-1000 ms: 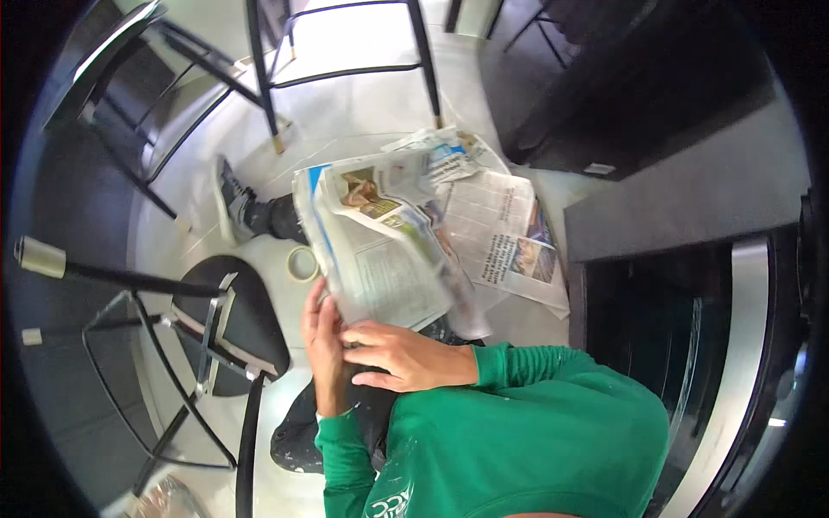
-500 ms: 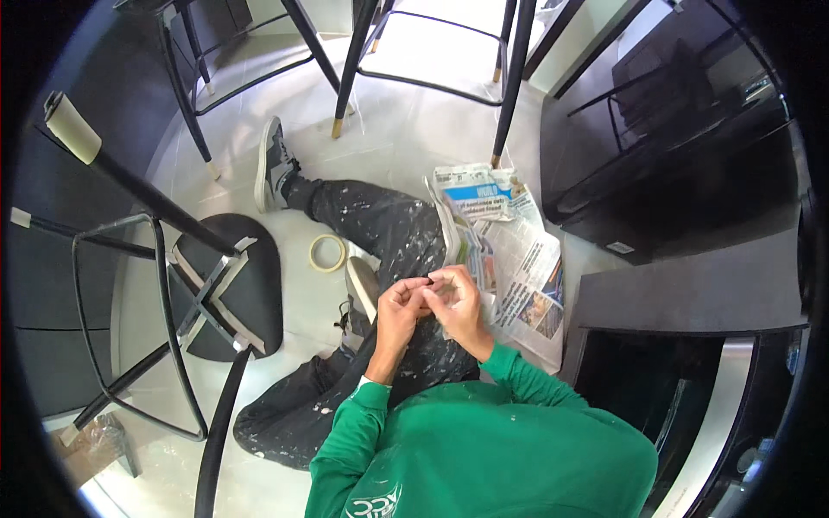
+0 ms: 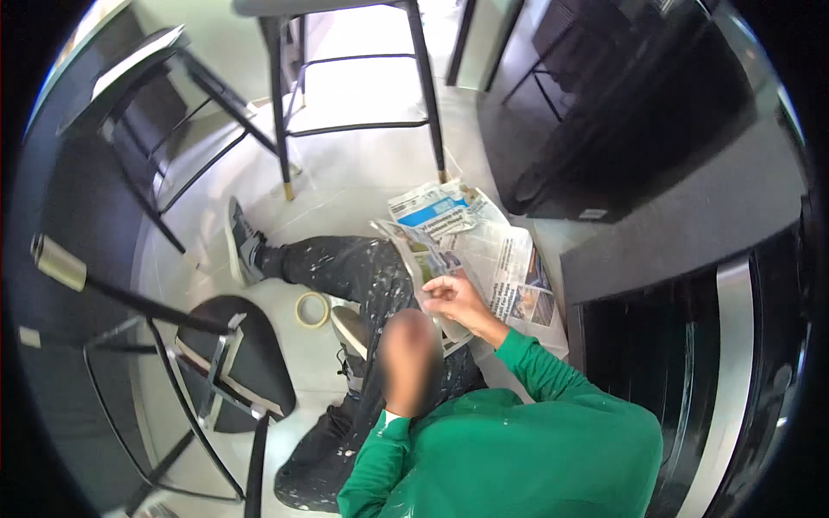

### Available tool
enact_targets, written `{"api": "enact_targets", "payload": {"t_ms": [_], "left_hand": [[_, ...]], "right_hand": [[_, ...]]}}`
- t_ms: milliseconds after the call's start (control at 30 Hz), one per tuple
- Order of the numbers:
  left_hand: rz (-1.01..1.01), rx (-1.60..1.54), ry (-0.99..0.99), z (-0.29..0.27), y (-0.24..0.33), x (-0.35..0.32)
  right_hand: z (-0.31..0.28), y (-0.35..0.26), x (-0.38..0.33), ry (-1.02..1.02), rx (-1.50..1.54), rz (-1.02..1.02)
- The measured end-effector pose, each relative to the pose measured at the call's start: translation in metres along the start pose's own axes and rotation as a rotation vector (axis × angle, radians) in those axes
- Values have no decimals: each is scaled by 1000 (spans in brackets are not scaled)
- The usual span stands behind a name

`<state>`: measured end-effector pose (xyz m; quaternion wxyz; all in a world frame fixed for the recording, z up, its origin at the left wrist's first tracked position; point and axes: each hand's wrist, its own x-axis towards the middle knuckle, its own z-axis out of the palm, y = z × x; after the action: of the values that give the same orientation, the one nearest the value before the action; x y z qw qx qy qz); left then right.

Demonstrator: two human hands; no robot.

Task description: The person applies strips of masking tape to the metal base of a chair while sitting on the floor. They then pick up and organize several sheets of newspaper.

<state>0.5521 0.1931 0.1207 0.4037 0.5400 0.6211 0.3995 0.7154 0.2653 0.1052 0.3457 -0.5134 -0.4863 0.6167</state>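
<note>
My left hand (image 3: 408, 363) is over my paint-spattered dark trousers (image 3: 345, 276); a blur covers it, so its fingers and anything in them cannot be made out. Up and to the right, my right hand (image 3: 458, 302) has thumb and fingertips brought together in a pinch at the edge of a newspaper sheet (image 3: 423, 250). Whether the sheet or something tiny is between those fingertips is unclear. More newspaper (image 3: 509, 250) lies spread on the floor beyond my right hand. A roll of masking tape (image 3: 312, 309) rests flat on the floor left of my leg.
An overturned black stool (image 3: 237, 363) lies at left, tape wrapped on one leg end (image 3: 59, 262). Another stool (image 3: 350, 131) stands ahead, and a third (image 3: 129, 78) is at far left. A dark cabinet (image 3: 622, 129) and a black glossy unit (image 3: 639, 380) flank my right side.
My hands, together at the fingertips before, have parted: the left lower, the right beside the newspaper. The whole view has also shifted, with the stools showing further left and lower.
</note>
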Motion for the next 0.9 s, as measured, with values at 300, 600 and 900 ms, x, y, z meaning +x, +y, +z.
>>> {"api": "enact_targets", "payload": {"t_ms": [300, 600, 900], "left_hand": [[143, -118, 162, 11, 7, 12], [176, -153, 464, -71, 35, 67], [-273, -300, 462, -142, -68, 28]], "right_hand": [[-29, 11, -37, 159, -583, -420], [-111, -68, 1, 625, 22, -460], [-168, -44, -1, 760, 298, -180]]}}
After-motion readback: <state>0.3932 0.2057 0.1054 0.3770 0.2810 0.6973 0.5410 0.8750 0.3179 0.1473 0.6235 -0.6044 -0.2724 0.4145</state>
